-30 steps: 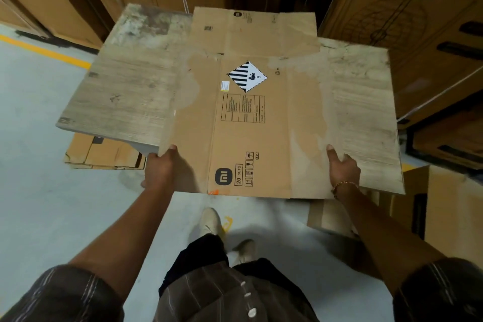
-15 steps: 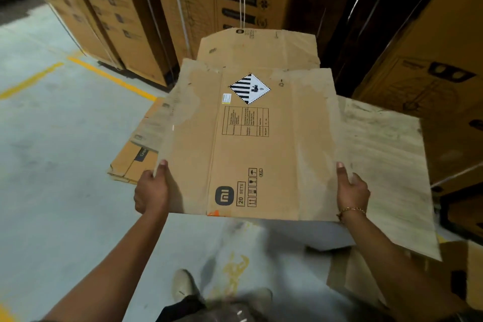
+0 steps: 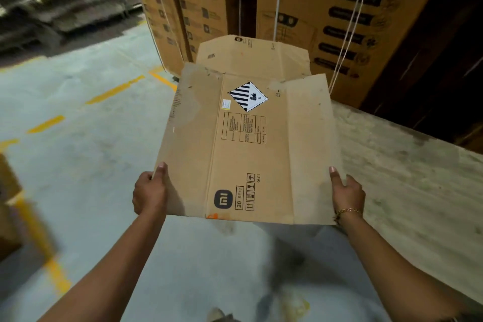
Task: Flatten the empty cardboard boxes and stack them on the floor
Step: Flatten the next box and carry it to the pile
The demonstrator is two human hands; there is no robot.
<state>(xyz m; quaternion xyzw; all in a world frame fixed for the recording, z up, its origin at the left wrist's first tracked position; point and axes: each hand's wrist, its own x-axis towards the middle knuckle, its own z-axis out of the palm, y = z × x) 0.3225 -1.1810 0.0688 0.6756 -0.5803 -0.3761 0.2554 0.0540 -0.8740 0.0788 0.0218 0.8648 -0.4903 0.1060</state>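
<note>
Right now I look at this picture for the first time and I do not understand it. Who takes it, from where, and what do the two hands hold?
No machine here: a person wears a camera on the head, looking forward and down. The left hand and right hand grip the near corners of a flattened cardboard box, held in the air above the grey floor. It bears a striped diamond label. A pale flap spreads to the right. Tall stacked cartons stand behind.

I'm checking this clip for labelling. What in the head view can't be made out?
- Fingers of the left hand and right hand: hidden under the flattened box.
- Floor stack: not visible, possibly behind the box.
- Table print on the box: too small to read.
- Left-edge carton: blurred, cut off.
</note>
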